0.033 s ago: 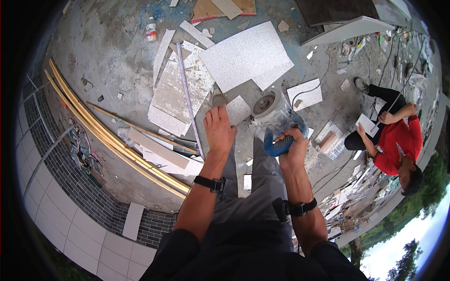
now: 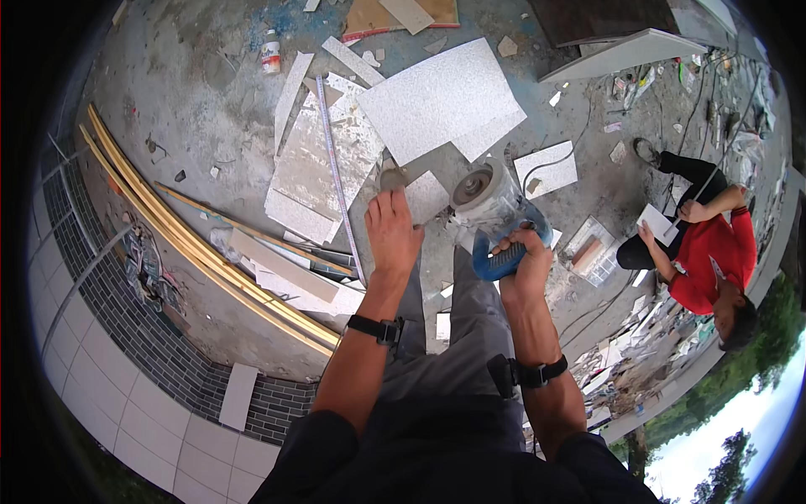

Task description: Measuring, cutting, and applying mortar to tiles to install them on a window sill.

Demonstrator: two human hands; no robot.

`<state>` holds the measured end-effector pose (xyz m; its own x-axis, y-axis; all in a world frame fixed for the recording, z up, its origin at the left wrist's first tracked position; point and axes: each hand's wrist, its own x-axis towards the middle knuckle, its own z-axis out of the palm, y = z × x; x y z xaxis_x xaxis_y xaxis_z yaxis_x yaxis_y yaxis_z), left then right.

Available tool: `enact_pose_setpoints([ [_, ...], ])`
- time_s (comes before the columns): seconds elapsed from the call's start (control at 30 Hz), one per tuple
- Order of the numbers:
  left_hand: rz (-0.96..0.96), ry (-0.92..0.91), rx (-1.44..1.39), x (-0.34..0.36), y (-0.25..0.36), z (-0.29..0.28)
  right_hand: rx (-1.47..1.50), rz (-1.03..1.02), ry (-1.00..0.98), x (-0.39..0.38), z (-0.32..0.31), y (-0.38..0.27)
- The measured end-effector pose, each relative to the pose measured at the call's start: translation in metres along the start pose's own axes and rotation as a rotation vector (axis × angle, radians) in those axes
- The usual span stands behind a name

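My right hand (image 2: 531, 260) is wrapped round the blue handle of a dusty corded power cutter (image 2: 495, 206). The cutter's grey body, with a round end, faces up and away from me. To the left of it, my left hand (image 2: 392, 231) is closed, fingers curled forward at a small round grey-brown piece (image 2: 393, 179), whose exact kind I cannot make out. Beyond my hands, a large white speckled tile (image 2: 445, 101) lies on the concrete floor. A worn, whitish board (image 2: 323, 160) lies left of it, with a long measuring strip (image 2: 333, 160) across it.
Long yellow poles (image 2: 193, 227) stretch along the left, beside a low wall of dark bricks (image 2: 168, 336). A person in a red shirt (image 2: 714, 260) crouches at the right, holding a white tile piece (image 2: 657, 223). Cables and broken scraps litter the right side. A bottle (image 2: 270, 55) stands farther off.
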<state>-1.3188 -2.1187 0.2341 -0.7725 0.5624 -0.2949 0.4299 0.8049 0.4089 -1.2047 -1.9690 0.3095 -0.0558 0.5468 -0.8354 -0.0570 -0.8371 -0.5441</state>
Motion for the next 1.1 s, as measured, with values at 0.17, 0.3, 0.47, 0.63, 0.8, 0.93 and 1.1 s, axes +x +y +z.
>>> enact_pose_setpoints([
  [0.17,0.002,-0.006,-0.008,0.0003,-0.0027,0.0008,-0.036,0.026,-0.033,-0.0035,-0.0015,-0.0016],
  [0.3,0.007,-0.002,-0.021,0.0002,-0.0033,0.0016,-0.02,0.016,-0.043,-0.0037,-0.0031,0.0002],
  [0.47,0.003,-0.014,-0.032,-0.0005,-0.0018,-0.0008,-0.011,0.016,-0.038,-0.0002,-0.0057,0.0029],
  [0.63,0.017,0.009,-0.053,-0.0017,-0.0026,-0.002,-0.022,0.022,-0.052,-0.0012,-0.0059,0.003],
  [0.8,0.021,0.019,-0.059,-0.0032,-0.0025,-0.0015,-0.028,0.02,-0.047,-0.0042,-0.0045,0.0029],
  [0.93,0.032,0.021,-0.074,-0.0043,-0.0031,-0.0033,-0.026,0.014,-0.055,-0.0045,-0.0059,0.0042],
  [1.1,0.044,0.038,-0.076,-0.005,-0.0037,-0.0024,-0.018,0.022,-0.053,-0.0022,-0.0091,0.0063],
])
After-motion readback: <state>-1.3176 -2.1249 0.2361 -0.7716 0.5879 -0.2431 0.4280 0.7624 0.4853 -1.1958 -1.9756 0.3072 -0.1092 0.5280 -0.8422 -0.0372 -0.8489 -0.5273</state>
